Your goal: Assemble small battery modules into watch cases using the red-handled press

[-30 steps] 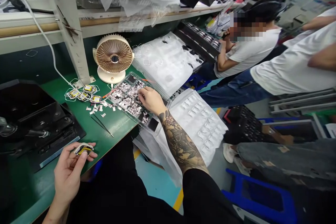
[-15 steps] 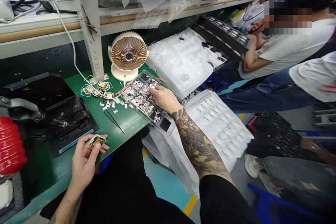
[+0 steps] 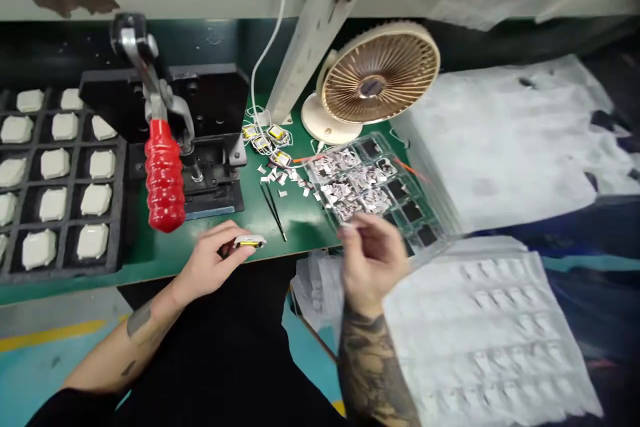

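My left hand (image 3: pixel 215 257) is closed on a small white device casing (image 3: pixel 251 240) with a yellow battery-like part inside, held at the front edge of the green bench. My right hand (image 3: pixel 373 250) is pinched and smeared by motion, just in front of a clear plastic tray (image 3: pixel 377 140). Whatever lies between its fingertips is too small to make out. Heaped in the tray are small white and dark pieces (image 3: pixel 355 187). Black tweezers (image 3: pixel 273 212) rest on the bench between my hands, below several loose white pieces (image 3: pixel 283 175).
A press with a red handle (image 3: pixel 165 177) stands left of my hands. Beyond it, a black compartment tray (image 3: pixel 121 180) holds several white casings (image 3: pixel 53 203). A fan (image 3: pixel 377 83), wired yellow parts (image 3: pixel 276 133) and a white post (image 3: pixel 305 40) stand behind. Sheet-covered trays (image 3: pixel 510 140) lie right.
My right hand has come out of the clear tray toward me. My left hand has turned the casing more edge-on. The view has swung left, bringing the press and white casings into sight.
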`<action>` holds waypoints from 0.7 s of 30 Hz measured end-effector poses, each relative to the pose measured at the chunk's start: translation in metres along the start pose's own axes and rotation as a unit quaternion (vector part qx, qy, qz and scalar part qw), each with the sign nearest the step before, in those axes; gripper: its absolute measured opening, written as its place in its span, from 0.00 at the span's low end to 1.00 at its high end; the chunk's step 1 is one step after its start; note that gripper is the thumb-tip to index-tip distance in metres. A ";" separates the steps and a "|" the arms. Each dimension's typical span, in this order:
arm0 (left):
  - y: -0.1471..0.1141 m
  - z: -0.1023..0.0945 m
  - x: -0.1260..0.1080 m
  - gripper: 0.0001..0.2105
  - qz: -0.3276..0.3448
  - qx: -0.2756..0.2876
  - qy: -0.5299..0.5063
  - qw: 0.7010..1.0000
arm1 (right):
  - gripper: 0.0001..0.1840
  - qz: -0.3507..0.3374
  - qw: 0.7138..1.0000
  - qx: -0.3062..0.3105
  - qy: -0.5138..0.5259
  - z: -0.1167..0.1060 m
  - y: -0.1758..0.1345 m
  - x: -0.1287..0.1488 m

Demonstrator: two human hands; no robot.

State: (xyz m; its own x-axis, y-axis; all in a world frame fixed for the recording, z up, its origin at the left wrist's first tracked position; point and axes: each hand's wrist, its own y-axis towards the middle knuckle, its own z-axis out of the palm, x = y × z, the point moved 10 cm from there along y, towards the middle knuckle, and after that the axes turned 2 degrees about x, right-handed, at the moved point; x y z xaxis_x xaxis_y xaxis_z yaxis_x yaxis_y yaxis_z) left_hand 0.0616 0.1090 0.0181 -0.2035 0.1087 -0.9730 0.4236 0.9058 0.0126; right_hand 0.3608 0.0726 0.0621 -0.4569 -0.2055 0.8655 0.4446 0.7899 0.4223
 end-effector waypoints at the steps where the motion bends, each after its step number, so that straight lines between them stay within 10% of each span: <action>1: 0.000 0.001 -0.002 0.11 0.002 0.005 0.016 1.000 | 0.06 0.014 0.999 0.035 0.034 0.024 -0.013 0.007; 8: -0.002 0.007 -0.008 0.13 0.024 0.012 0.046 0.999 | 0.08 0.045 0.964 0.195 0.177 0.121 -0.051 0.037; 21: -0.001 0.001 0.001 0.17 -0.010 -0.013 -0.019 1.000 | 0.08 0.029 0.934 0.299 0.196 0.143 -0.056 0.039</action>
State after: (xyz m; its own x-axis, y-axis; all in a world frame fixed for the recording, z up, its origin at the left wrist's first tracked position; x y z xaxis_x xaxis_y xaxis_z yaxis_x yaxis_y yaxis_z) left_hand 0.0616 0.1075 0.0171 -0.1791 0.0748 -0.9810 0.3961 0.9182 -0.0023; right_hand 0.2078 0.1031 0.0335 -0.0771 -0.2559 0.9636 -0.1028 0.9634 0.2476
